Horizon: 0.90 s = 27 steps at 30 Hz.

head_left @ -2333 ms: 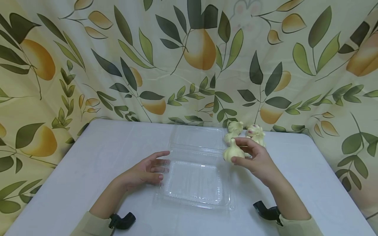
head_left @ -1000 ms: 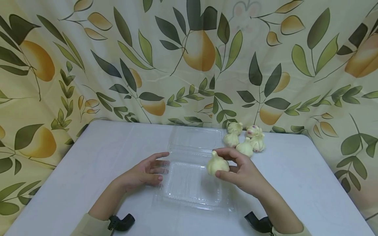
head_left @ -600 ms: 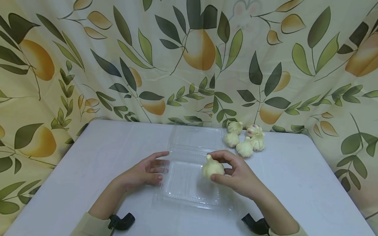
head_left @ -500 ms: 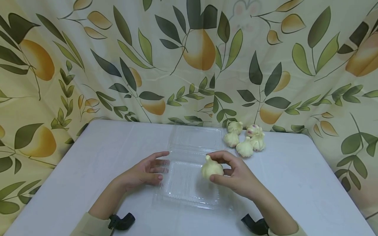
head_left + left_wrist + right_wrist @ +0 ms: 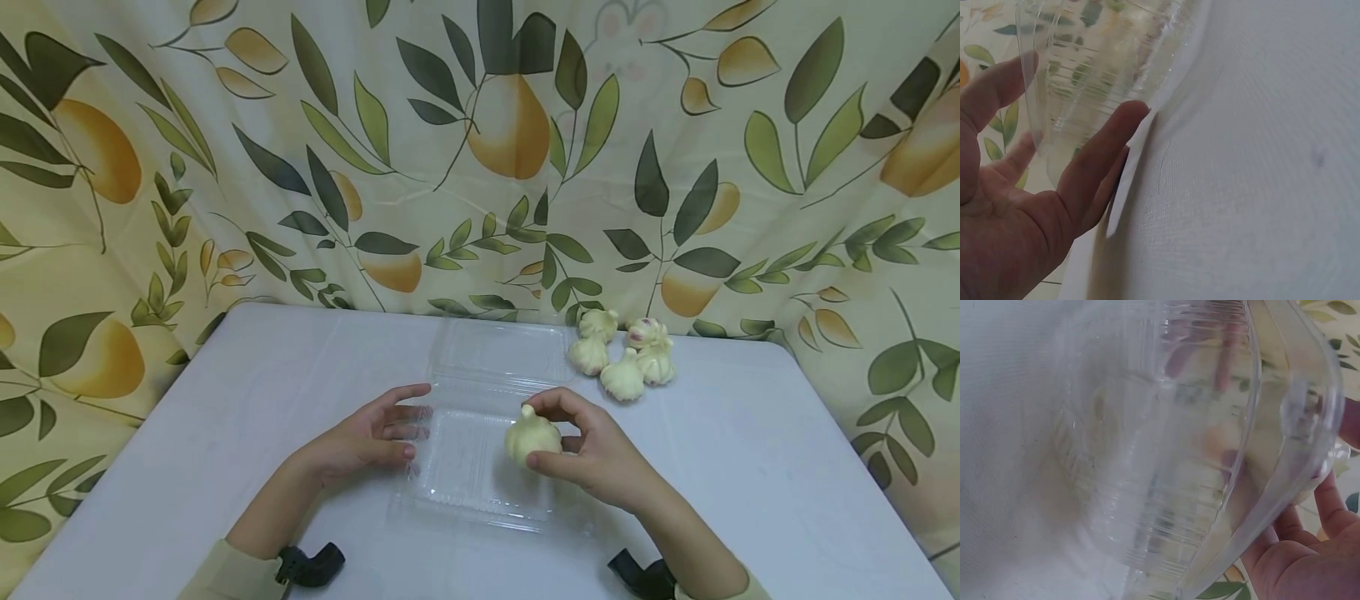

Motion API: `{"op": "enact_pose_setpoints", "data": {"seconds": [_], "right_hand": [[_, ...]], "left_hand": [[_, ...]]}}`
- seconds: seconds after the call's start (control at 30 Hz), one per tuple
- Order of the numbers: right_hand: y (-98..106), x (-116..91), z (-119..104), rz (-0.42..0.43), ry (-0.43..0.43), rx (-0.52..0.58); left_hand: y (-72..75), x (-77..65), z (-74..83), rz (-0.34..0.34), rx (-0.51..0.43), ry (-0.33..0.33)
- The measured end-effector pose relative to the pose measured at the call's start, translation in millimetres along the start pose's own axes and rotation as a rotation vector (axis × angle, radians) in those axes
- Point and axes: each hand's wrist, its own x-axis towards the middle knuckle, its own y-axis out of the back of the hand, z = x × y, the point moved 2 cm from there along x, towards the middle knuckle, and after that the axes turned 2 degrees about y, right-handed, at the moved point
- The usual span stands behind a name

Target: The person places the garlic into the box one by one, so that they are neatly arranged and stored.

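Note:
My right hand (image 5: 592, 458) pinches a pale garlic bulb (image 5: 531, 437), its stem up, between thumb and fingers. The bulb hangs over the right part of a clear plastic clamshell box (image 5: 453, 471), whose lid (image 5: 498, 350) lies folded back behind it. My left hand (image 5: 360, 442) is at the box's left side, fingers spread and fairly straight. In the left wrist view, its fingertips (image 5: 1132, 112) meet the box's wall and rim. The right wrist view looks through the clear box wall (image 5: 1179, 487); the bulb is mostly hidden there.
Several more garlic bulbs (image 5: 622, 377) lie grouped at the back right, beside the lid; one has purple streaks (image 5: 647, 331). A white cloth (image 5: 750, 467) covers the table. Behind it hangs a curtain (image 5: 480, 242) printed with fruit and leaves. Both wrists carry black camera mounts (image 5: 311, 565).
The right hand has set one garlic bulb down by the group, keeping another, and has carried that one left and nearer over the box. The left hand stays put.

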Motion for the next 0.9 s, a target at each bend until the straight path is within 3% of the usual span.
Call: {"op": "enact_pose_setpoints", "data": {"seconds": [0.37,0.67,0.9], "right_hand": [[-5,1,1,0.002,0.000,0.002],[-25,3,6,-0.042,-0.020,-0.024],[-36,9,-7,-0.034,0.011,-0.042]], "left_hand": [[-0.6,0.9,0.9,0.015,-0.012,0.014],[-1.0,2.0,0.3,0.019,-0.005,0.018],[-1.6,0.7,1.7,0.030,-0.016,0.023]]}}
